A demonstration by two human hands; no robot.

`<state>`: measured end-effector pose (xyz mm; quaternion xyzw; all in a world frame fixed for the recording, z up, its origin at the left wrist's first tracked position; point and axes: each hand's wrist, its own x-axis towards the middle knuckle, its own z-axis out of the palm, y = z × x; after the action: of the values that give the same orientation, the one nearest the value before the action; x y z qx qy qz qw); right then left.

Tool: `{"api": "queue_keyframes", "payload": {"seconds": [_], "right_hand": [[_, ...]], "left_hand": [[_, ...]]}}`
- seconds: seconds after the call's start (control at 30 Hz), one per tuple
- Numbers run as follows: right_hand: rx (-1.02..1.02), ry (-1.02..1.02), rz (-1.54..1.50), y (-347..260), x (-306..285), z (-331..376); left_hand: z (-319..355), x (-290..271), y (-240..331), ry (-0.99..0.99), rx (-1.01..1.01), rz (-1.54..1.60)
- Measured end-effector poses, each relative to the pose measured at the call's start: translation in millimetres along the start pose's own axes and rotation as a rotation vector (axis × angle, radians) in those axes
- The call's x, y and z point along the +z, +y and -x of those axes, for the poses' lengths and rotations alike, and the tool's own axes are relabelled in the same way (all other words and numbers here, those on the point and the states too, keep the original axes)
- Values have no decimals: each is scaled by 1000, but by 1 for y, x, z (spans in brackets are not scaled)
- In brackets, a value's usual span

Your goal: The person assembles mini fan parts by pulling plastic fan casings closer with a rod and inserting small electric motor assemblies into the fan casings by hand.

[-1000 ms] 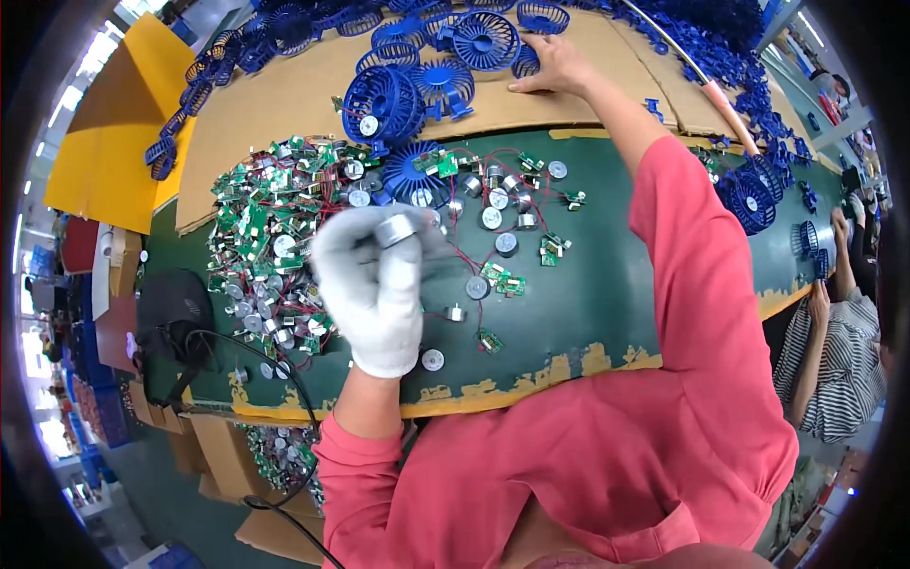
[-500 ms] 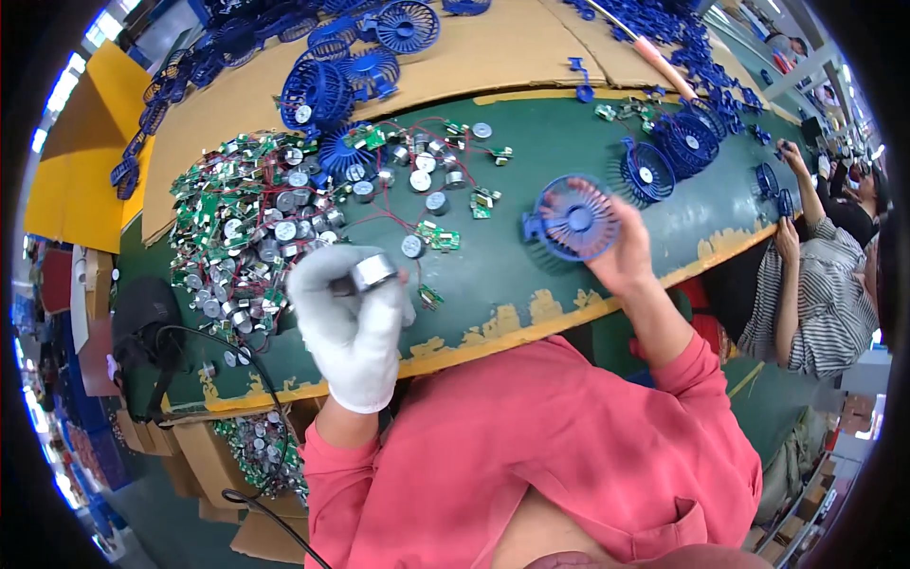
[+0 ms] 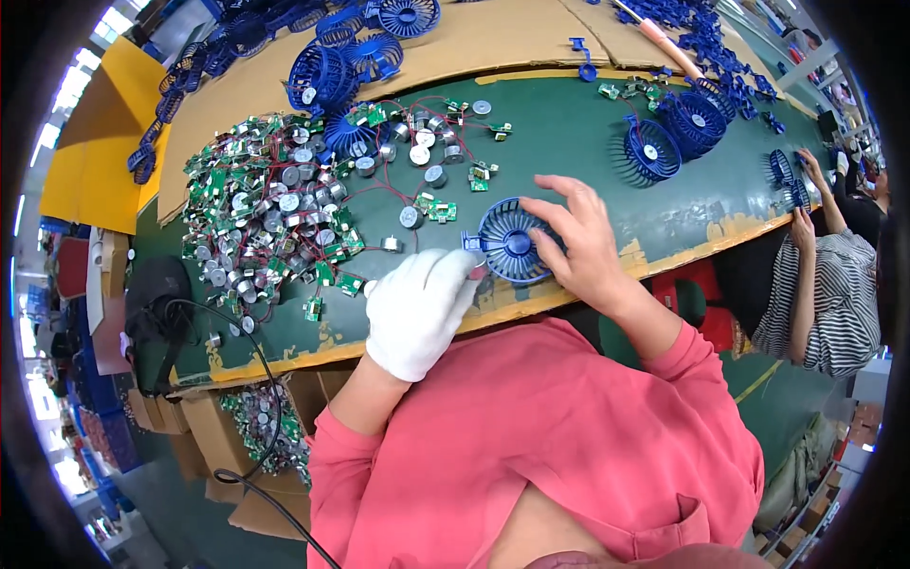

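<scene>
Flanking a blue cage are right hand, spread, and left hand, grip unclear.

In front of you runs a green bench top, its near edge bordered by a worn yellow strip. Directly on it, to your left, spreads a heap of wired circuit boards and silver motors, thinning out toward the middle, while blue fan cages cluster to your right. A brown cardboard sheet covers the far side.
</scene>
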<state>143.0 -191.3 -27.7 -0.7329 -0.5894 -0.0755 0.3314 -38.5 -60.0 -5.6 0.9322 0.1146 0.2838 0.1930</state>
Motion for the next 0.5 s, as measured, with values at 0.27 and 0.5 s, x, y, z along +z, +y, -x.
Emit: {"api": "queue_keyframes", "payload": {"seconds": [0.27, 0.5], "right_hand": [[-96, -296, -390, -21, -9, -10], [-199, -239, 111, -6, -7, -14]], "left_hand": [[-6, 14, 6, -31, 218, 13], [-18, 17, -5, -302, -68, 26]]}}
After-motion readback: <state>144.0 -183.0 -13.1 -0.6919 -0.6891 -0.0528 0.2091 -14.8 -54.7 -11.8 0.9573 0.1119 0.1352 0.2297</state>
